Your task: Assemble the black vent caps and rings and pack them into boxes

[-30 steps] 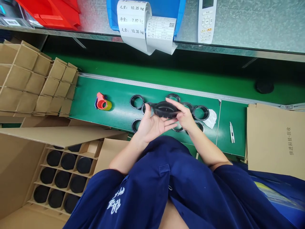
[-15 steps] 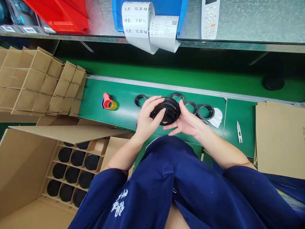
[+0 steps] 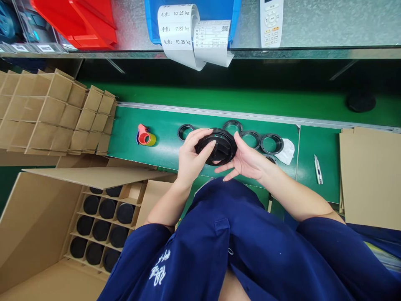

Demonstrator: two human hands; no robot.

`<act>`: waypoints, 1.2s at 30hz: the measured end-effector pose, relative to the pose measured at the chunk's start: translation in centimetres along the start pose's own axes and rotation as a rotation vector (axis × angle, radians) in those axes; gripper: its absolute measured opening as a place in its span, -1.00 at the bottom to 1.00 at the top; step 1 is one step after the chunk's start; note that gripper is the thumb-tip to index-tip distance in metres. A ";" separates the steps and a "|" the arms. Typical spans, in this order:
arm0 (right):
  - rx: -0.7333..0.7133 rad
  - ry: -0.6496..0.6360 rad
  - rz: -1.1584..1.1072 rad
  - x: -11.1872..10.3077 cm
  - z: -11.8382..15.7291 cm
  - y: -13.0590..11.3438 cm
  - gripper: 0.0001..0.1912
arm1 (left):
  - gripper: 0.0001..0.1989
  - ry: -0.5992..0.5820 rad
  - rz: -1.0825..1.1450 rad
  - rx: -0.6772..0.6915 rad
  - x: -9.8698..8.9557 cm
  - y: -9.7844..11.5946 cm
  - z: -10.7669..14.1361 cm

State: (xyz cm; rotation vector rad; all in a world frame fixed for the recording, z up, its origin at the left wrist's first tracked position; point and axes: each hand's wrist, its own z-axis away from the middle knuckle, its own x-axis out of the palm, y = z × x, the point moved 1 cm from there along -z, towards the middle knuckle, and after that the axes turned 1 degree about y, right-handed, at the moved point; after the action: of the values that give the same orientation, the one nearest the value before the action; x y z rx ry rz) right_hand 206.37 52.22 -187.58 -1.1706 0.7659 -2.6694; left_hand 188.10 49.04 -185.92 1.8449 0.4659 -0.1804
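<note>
Between my hands, above the green table, is a round black plastic part (image 3: 223, 151) with a ring-shaped rim and a raised bar across its middle. My left hand (image 3: 194, 155) grips its left side, the thumb lying on its face and the fingers over the rim. On the other side, my right hand (image 3: 246, 159) supports the rim between thumb and palm, its lower fingers spread beneath. Behind and right of the part lie black rings, among them a ring (image 3: 232, 126) and a thicker ring (image 3: 272, 144). Another ring (image 3: 185, 132) lies left of it.
A tape dispenser (image 3: 145, 136) stands left on the green table (image 3: 169, 154). White crumpled paper (image 3: 286, 151) and a utility knife (image 3: 318, 169) lie right, near cardboard sheets (image 3: 371, 177). A divided carton (image 3: 46, 217) holds black round pieces. A shelf edge (image 3: 282, 52) runs overhead.
The camera view has shifted slightly, so the surroundings sit a little differently. Both hands keep hold of the black part, which is turned slightly between them.
</note>
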 end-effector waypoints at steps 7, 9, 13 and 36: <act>0.017 0.009 -0.015 0.3 0.2 0.3 -0.10 | -0.69 -0.005 0.062 -0.035 -0.2 -0.3 0.5; 0.018 0.020 -0.013 0.5 0.3 0.4 -0.11 | -0.69 -0.009 0.088 -0.037 -0.2 -0.4 0.5; 0.018 0.039 0.005 0.9 0.5 0.4 -0.10 | -0.73 0.027 0.122 -0.051 -0.2 -0.6 0.8; -0.282 0.173 0.158 0.6 0.4 0.4 -0.19 | -0.69 0.039 0.176 0.096 0.0 -0.6 0.8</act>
State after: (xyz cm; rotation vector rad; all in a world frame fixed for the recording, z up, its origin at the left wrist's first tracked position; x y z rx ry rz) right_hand 206.17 51.52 -187.19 -0.8928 1.2414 -2.6144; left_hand 187.95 48.44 -186.72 1.9755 0.3244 -0.0479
